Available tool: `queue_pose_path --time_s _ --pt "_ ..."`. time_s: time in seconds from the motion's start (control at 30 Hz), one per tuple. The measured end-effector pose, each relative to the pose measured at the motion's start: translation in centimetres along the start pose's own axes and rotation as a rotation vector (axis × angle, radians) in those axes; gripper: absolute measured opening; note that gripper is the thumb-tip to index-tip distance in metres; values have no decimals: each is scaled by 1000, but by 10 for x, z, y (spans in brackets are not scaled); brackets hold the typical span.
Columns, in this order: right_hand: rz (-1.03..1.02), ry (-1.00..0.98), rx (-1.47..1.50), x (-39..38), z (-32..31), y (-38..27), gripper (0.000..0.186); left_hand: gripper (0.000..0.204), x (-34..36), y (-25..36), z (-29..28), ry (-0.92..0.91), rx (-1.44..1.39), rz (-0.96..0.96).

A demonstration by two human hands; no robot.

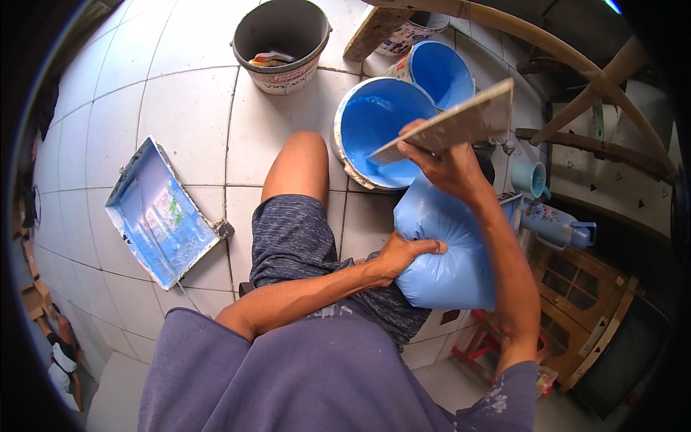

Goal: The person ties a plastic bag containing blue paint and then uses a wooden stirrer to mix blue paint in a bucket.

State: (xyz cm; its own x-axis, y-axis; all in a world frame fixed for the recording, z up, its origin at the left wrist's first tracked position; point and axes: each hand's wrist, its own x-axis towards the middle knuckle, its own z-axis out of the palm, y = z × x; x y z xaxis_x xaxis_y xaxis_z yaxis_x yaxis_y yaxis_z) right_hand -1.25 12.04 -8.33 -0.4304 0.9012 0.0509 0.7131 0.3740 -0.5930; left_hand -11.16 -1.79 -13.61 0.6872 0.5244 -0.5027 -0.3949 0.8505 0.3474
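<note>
My left hand (404,256) is closed on the side of a bulging light-blue plastic bag (450,284), its thumb pressed into the gathered plastic. What fills the bag does not show. In my right hand (452,171) is a thin flat board (471,121), tilted, with its lower corner over the mouth of a paint bucket (363,119). Blue paint coats that bucket's inside. The bag rests against the bucket's near right side, by my thigh. Another bucket (443,72) with a blue inside stands right behind the first.
A paint tray (162,216) smeared with blue lies on the tiled floor at left. Farther off stands a grey bucket (281,36) with something inside. At right are a wooden frame (576,68), a turquoise mug (529,178), a flowered flask (554,225) and a red stool (479,353).
</note>
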Motion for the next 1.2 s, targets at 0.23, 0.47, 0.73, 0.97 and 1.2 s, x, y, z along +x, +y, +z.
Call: queue_pose_path --time_s 0.23,0.47,0.73,0.97,1.2 --pt "32 106 186 48 -2 11 16 35 0 -1 3 22 22 -6" --pt "290 51 245 6 -21 31 15 35 2 -2 -1 -8 6 -5" --pt "89 142 252 13 9 3 14 34 3 -3 -2 8 -13 -17" --pt "111 256 195 28 -4 23 12 33 1 0 3 21 -4 16" --pt "241 137 199 -17 -16 18 11 32 2 -1 1 36 21 24"
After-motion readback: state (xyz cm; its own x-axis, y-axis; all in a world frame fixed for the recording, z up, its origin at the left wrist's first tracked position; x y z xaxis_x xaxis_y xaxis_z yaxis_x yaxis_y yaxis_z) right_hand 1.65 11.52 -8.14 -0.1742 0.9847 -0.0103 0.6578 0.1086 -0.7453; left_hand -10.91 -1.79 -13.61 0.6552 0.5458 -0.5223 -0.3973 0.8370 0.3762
